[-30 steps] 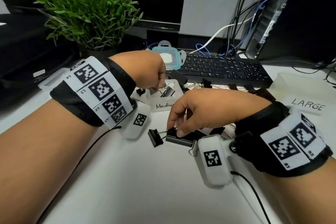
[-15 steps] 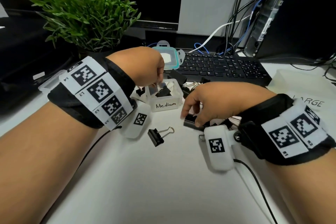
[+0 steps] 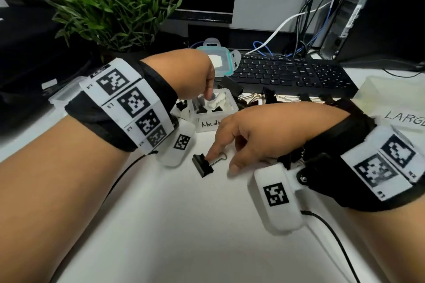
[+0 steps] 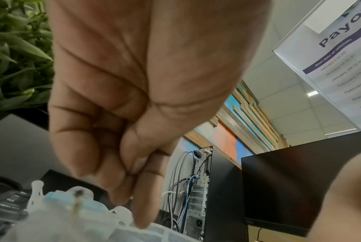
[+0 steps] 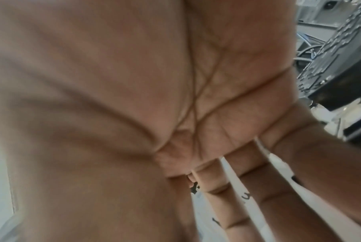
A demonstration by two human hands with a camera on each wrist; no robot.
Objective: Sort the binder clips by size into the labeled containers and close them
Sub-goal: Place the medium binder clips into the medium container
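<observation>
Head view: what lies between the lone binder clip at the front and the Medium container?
In the head view, only bare white desk separates the lone binder clip from the Medium container. The right hand reaches over that stretch, forefinger at the clip.

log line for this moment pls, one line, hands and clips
left hand: over Medium container, fingers bunched, nothing seen held | right hand: index on binder clip on desk, open | lid: off
</observation>
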